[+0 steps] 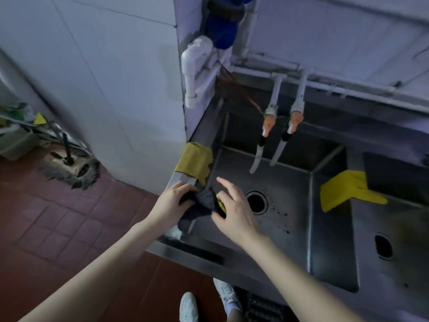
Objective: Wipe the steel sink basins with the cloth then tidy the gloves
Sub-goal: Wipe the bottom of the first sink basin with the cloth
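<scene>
A dark cloth (202,203) with a yellow patch lies on the left rim of the steel sink (308,219). My left hand (171,201) grips its left end. My right hand (234,210) rests on its right end, thumb and fingers pinching it while the index finger points up. A mustard-yellow cloth (195,162) is draped over the same rim, farther back. A yellow rubber glove (348,189) lies across the divider between the left basin (278,182) and the right basin (394,228).
Two taps (278,133) with orange handles hang over the left basin's back edge. White pipes (195,73) run along the tiled wall. A mop head (69,168) lies on the red floor tiles at left. My white shoes (189,306) stand below the sink front.
</scene>
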`<state>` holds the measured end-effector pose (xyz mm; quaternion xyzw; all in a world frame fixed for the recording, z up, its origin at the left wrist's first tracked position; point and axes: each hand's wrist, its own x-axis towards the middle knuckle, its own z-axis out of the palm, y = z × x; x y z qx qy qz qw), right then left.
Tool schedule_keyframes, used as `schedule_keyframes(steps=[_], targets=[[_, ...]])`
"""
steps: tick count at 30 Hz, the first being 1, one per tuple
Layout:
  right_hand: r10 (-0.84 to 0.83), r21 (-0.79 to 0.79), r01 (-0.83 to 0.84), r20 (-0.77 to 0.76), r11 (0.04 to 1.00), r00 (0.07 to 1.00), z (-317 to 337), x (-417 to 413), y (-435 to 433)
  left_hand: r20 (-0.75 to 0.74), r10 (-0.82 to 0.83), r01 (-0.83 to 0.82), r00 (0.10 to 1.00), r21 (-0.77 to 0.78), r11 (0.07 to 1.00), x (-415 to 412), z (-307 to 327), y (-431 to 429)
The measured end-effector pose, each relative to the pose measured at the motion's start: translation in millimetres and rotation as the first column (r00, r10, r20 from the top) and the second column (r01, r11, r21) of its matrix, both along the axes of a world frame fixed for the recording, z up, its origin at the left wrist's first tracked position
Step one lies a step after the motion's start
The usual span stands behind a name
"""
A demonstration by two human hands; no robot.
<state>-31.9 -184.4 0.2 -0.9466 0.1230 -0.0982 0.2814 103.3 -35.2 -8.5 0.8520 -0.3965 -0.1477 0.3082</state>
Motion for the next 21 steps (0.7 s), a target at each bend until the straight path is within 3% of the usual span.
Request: schedule_keyframes(steps=[4,9,16,21], targets=[[-0.124,0.146,0.132,-0.066,0.98,0.99,15,-32,-11,-0.14,-0.119,0.111,0.983,-0.064,0.992,-19,14,-43],[-0.271,0.194,0.286,-0.099,0.938,0.957,10,-64,-36,-0.259,-0.137,0.122,0.956,-0.074,0.99,-47,6,-79],[-0.318,0.252,0.375,-0.237,0.892,0.918,-24,-96,-77,-0.351,-0.086,0.118,0.933,0.072,0.99,-71,-34,-109],[-0.316,0.207,0.397,-0.337,0.894,0.887,-65,-102,-113,-0.26,-0.037,0.079,0.965,0.151,0.985,-63,-64,-113]])
